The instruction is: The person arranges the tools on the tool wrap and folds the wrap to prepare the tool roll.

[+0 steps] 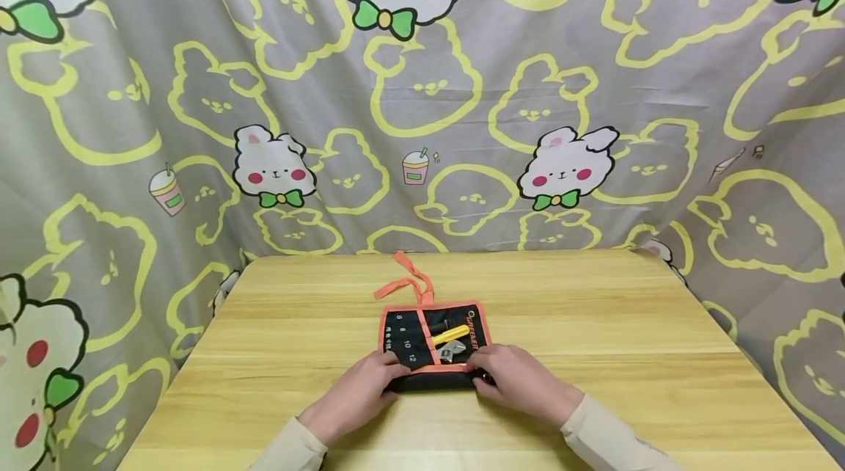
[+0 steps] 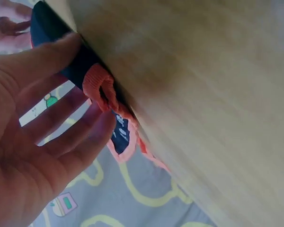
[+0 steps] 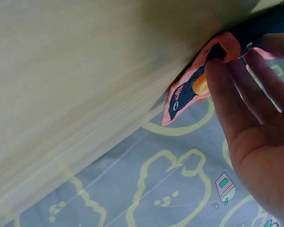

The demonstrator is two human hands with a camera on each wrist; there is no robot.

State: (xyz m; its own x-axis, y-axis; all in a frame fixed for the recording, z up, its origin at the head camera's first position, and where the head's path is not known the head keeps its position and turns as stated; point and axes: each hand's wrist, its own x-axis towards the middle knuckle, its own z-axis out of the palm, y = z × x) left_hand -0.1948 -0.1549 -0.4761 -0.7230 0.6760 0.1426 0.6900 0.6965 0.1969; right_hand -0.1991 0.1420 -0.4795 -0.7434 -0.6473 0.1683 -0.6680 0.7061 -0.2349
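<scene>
A black tool roll (image 1: pixel 432 383) with orange trim lies on the table, its near side folded over into a thick edge. My left hand (image 1: pixel 359 394) grips the left end of that fold; in the left wrist view the thumb is on the near side and the fingers (image 2: pixel 92 127) reach over the top. At the right end, my right hand (image 1: pixel 521 383) holds the fold the same way. From the pockets show a yellow handle (image 1: pixel 451 334) and the grey head of an adjustable wrench (image 1: pixel 452 348). Numbers 6, 8, 10 and 12 are printed on the left pocket.
Orange tie straps (image 1: pixel 411 273) trail from the far edge of the roll across the light wooden table (image 1: pixel 594 317). Beyond the table hangs a grey curtain (image 1: pixel 462 111) with cartoon animals, also closing in both sides.
</scene>
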